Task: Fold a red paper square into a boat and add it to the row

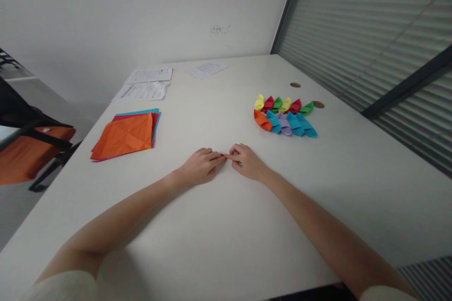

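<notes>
A small red folded paper (221,154) lies on the white table between my two hands, mostly covered by fingers. My left hand (202,165) is closed over it, with thumb and fingertips holding it down. From the other side, my right hand (248,163) has its index finger pressed against the paper's right end, while the remaining fingers curl in. Beyond my right hand sit two rows of folded paper pieces, among them an orange piece (262,120), a purple piece (284,124) and a yellow piece (259,102).
On the left lies a stack of coloured paper squares (123,136), a creased orange sheet on top. Printed sheets (143,90) and another printed page (207,69) rest toward the wall. An orange chair (31,150) stands beyond the left edge; window blinds (370,33) line the right.
</notes>
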Demonstrator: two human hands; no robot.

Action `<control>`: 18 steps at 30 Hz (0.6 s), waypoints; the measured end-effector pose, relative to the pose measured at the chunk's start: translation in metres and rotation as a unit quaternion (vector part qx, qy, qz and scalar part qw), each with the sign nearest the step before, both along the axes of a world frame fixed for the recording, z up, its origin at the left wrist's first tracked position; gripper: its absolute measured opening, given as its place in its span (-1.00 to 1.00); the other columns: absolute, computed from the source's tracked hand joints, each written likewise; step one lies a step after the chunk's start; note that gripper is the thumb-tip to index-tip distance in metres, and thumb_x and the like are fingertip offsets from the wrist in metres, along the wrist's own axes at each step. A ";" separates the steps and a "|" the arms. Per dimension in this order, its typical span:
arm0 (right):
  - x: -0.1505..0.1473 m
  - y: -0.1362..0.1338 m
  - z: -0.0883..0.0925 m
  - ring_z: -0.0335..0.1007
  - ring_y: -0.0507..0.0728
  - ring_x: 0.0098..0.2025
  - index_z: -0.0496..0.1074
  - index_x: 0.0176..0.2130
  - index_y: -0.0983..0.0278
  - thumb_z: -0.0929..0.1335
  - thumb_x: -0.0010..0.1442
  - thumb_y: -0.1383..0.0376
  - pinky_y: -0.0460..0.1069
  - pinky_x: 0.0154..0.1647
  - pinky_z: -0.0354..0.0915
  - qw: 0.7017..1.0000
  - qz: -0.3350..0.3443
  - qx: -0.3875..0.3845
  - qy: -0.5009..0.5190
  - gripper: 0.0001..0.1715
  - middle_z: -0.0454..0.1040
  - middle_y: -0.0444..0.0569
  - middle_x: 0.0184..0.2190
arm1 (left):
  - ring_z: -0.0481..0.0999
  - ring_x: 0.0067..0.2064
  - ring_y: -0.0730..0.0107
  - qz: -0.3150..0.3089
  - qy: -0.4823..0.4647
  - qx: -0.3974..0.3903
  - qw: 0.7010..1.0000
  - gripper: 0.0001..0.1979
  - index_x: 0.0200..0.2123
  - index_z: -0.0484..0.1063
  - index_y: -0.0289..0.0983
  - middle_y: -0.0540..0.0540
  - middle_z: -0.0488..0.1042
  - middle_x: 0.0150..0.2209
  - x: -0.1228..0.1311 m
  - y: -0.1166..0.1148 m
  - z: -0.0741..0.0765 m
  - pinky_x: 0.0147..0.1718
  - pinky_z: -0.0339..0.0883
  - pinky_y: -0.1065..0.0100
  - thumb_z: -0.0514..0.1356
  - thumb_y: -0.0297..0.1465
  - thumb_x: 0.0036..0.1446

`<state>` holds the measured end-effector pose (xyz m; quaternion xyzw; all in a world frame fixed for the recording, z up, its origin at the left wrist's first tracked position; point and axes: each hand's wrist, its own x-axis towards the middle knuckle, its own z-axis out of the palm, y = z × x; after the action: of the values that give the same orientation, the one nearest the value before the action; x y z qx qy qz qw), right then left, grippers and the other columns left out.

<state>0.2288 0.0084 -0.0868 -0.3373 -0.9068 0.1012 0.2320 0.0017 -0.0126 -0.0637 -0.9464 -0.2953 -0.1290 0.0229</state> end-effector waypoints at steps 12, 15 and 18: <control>0.002 0.005 -0.002 0.29 0.10 -0.21 0.55 -0.04 0.18 0.25 0.12 0.57 0.04 -0.13 0.27 0.994 0.013 -0.047 0.094 -0.47 0.38 -0.02 -0.27 | 0.39 -0.10 0.20 0.014 0.044 0.008 0.999 -0.61 0.08 0.36 -0.33 -0.23 0.43 0.01 0.002 -0.004 0.005 -0.11 0.29 0.20 0.08 -0.51 0.16; 0.005 0.004 0.002 0.27 0.10 -0.22 0.58 -0.09 0.16 0.26 0.14 0.57 0.02 -0.17 0.23 0.996 0.024 -0.026 0.080 -0.50 0.38 -0.02 -0.29 | 0.39 -0.12 0.21 0.014 0.050 0.011 0.999 -0.60 0.09 0.35 -0.33 -0.24 0.42 0.05 0.003 -0.005 0.005 -0.14 0.29 0.20 0.08 -0.52 0.16; 0.006 0.002 0.006 0.20 0.14 -0.22 0.61 -0.16 0.12 0.31 0.18 0.51 0.05 -0.18 0.14 1.000 0.013 0.024 0.010 -0.60 0.41 -0.02 -0.32 | 0.39 -0.14 0.21 0.014 0.062 0.016 0.998 -0.61 0.08 0.35 -0.34 -0.24 0.44 0.06 0.004 -0.006 0.006 -0.17 0.29 0.21 0.07 -0.52 0.17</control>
<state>0.2351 0.0108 -0.0810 -0.3185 -0.9109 0.0857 0.2477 0.0058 -0.0182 -0.0572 -0.9480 -0.3041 -0.0744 0.0580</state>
